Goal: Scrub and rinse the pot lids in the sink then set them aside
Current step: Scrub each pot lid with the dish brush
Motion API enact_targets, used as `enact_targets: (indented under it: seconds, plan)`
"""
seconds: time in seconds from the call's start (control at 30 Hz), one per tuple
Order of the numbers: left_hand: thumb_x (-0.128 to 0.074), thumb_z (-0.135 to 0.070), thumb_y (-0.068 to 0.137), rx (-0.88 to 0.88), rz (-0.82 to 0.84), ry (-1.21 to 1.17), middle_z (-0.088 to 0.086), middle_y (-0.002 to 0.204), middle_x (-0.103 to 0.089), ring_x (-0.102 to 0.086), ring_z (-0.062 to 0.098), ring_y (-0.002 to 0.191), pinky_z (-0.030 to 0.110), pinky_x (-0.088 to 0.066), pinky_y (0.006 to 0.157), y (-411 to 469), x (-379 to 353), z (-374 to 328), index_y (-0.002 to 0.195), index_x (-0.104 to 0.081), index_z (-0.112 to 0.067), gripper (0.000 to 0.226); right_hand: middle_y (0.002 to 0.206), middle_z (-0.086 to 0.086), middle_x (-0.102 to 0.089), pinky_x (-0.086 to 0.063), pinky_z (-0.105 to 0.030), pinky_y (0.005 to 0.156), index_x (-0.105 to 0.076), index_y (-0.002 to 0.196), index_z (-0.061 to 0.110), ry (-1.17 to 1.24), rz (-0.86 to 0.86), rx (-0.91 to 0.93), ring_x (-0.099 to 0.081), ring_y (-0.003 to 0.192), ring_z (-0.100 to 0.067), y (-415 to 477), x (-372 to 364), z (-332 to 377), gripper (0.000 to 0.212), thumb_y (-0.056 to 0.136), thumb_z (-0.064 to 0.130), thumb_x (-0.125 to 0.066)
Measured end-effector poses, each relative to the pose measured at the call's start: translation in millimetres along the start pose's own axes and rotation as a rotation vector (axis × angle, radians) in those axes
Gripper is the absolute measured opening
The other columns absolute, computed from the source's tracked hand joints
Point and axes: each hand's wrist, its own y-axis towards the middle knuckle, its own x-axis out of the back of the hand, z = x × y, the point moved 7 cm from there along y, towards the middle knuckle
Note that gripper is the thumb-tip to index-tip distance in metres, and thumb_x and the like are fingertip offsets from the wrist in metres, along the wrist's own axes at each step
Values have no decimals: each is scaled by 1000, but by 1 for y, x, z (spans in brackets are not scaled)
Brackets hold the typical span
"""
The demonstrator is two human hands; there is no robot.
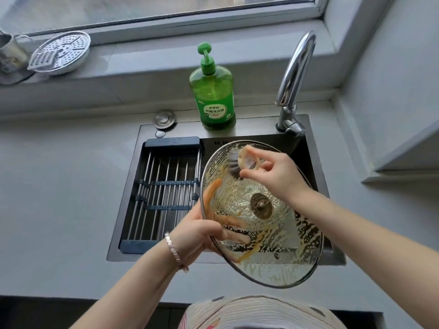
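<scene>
- Counter (59,186): grey surface round the sink; nothing on it is seen to lie in the way of the arms.
- Sink (257,132): dark steel basin over which the work is held, presumably so that suds and drips are caught.
- Glass pot lid (288,248): held tilted above the right part of the basin, inner face towards the camera and coated with foam and yellowish residue. It is judged to be at the scrubbing step, with rinsing not yet done.
- Drain rack (166,186): laid across the left part of the basin, just beside the lid. It is a likely place for setting the lid aside, but it narrows the free space.
- Faucet (297,67): arched over the far right corner, close above the lid's upper edge; no running water can be made out.
- Dish-soap bottle (213,98): stood upright on the sink's rear deck, within reach behind the lid.
- Left hand (199,231): closed on the lid's left rim, fingers seen through the glass, so that the lid is steadied against the brush.
- Right hand (280,172): pinched round the brush's ring handle.
- Steamer plate (69,52): leaned on the windowsill, well apart, with a grater (42,60) against it.
- Scrubbing brush (234,163): bristles pressed on the lid's upper area.
</scene>
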Motion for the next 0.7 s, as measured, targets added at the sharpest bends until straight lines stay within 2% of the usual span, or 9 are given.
enact_targets:
  seconds: [0.07,0.1,0.17,0.23,0.3,0.43,0.5,0.6,0.7]
  plan:
    - [-46,14,59,-36,-38,3,26,108,-65,-62,51,92,45,-57,51,2,3,1,134,-35,-33,89,50,12,-57,-36,-28,44,-48,128,36,51,148,83,-40,43,-8,-24,-27,10,59,76,22,-74]
    - [-47,14,59,-60,-65,-8,24,109,-65,-62,51,92,46,-57,51,2,6,1,134,-37,-32,89,58,8,-63,-43,-34,48,-49,123,43,94,234,97,-48,48,-17,-42,-41,15,59,74,25,-76]
    - [-47,15,58,-102,-111,-32,21,109,-67,-62,51,93,48,-57,52,1,13,-2,133,-35,-41,94,72,1,-68,-48,-33,53,-52,117,49,87,284,70,-54,57,-26,-51,-43,9,55,71,29,-77]
    - [-47,15,58,-113,-106,-24,21,106,-68,-64,49,91,49,-57,57,2,14,-6,134,-31,-45,98,56,10,-60,-35,-18,45,-55,125,36,39,155,-3,-41,46,-8,-30,-16,-13,56,75,23,-75]
    - [-47,15,58,-118,-107,-14,22,107,-67,-65,47,89,51,-57,62,4,13,-9,133,-30,-48,100,48,14,-51,-29,-13,43,-54,128,28,1,48,-43,-36,41,-3,-18,0,-21,55,77,19,-74]
    - [-47,17,55,-179,-152,-41,22,116,-62,-66,41,92,47,-58,59,5,20,-12,135,-35,-41,100,64,20,-57,-39,-17,51,-47,120,45,23,284,52,-47,52,-2,-55,-41,1,59,74,24,-76]
    - [-46,17,54,-189,-160,-68,20,120,-60,-64,40,97,43,-58,57,2,24,-13,136,-35,-40,100,62,17,-56,-38,-19,53,-49,117,49,-12,271,-12,-45,53,-7,-51,-29,-14,57,73,27,-76]
    - [-47,16,54,-166,-178,-67,21,123,-58,-61,45,103,53,-57,68,2,26,-13,130,-38,-44,97,52,11,-45,-28,-28,52,-53,126,38,-114,100,-151,-31,51,-11,-31,2,-50,57,74,29,-76]
    - [-47,15,52,-172,-232,-45,17,122,-60,-64,38,102,51,-57,67,3,30,-13,126,-41,-47,96,66,8,-57,-34,-28,54,-51,121,46,6,279,-64,-38,54,-13,-58,-34,-29,57,73,27,-77]
